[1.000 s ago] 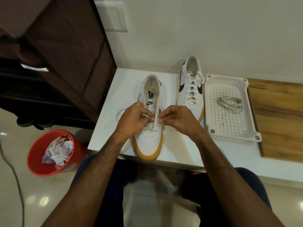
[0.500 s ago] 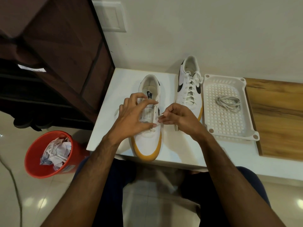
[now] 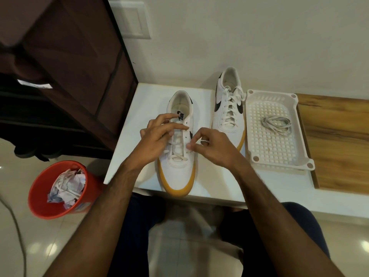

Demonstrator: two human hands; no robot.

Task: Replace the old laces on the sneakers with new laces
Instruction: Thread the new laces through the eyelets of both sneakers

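Dark brown wooden cabinet [image 3: 75, 62]: stands well to the left of the left hand, beyond the desk's edge.

White desk [image 3: 127, 154]: lies under both hands and carries the sneakers and tray.

Round red plastic bin [image 3: 38, 196]: on the floor, left of and below the left hand; holds crumpled paper.

White perforated plastic tray [image 3: 275, 148]: to the right of the right hand, on the desk.

White leather sneaker with gum-yellow sole [image 3: 177, 176]: directly beneath both hands, toe toward the person, laced through the lower eyelets only.

Second white sneaker with black swoosh [image 3: 227, 108]: just beyond the right hand, fully laced.

Left hand [image 3: 157, 140]: fingers extended and spread over the near sneaker's tongue, gripping nothing.

Right hand [image 3: 211, 146]: fingers curled, pinching the white lace [image 3: 204, 141] beside the near sneaker's right eyelet row.

Coiled grey-white lace [image 3: 276, 124]: lies in the tray, well right of the right hand.
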